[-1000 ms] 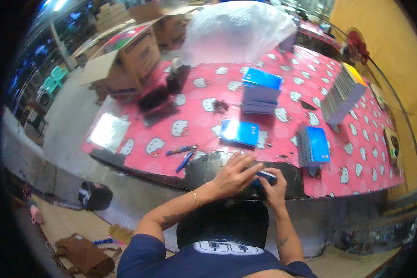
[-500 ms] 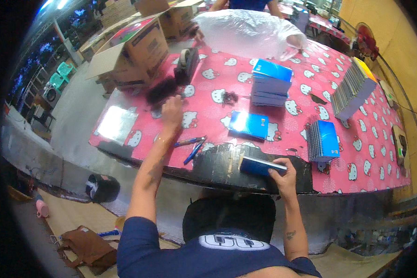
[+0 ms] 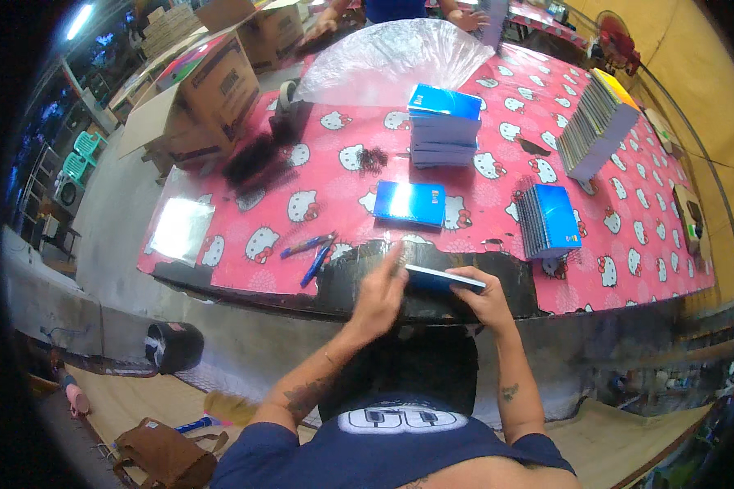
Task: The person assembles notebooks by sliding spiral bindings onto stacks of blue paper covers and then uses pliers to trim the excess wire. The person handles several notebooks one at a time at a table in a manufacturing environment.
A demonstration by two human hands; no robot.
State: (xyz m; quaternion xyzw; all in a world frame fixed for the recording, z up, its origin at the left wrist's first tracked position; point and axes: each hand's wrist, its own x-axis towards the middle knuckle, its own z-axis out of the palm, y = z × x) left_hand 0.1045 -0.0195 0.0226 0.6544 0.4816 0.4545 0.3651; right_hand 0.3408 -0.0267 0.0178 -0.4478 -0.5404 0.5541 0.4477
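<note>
You are gripping a thin blue-covered notebook (image 3: 444, 279) in your right hand (image 3: 485, 297), holding it nearly flat over the black strip (image 3: 514, 285) at the near edge of the pink cat-print tablecloth (image 3: 334, 183). Your left hand (image 3: 379, 293), which half a second ago was stretched far out toward the black comb-like pile (image 3: 253, 159), is now back at the notebook, fingers loosely curled and resting at its left end; whether it is carrying anything small I cannot tell. So both hands are working on the same notebook again. Just left of that notebook two blue pens (image 3: 310, 253) are lying on the cloth. Beyond it a single blue notebook (image 3: 409, 203) is lying flat, and to its right a fanned batch of spiral notebooks (image 3: 546, 222) is leaning. Farther from the near notebook a tall stack of blue notebooks (image 3: 443, 126) is standing, with a long grey row (image 3: 597, 126) to its right, and a clear plastic sheet (image 3: 391, 57) and open cardboard box (image 3: 208, 90) are sitting beyond.
</note>
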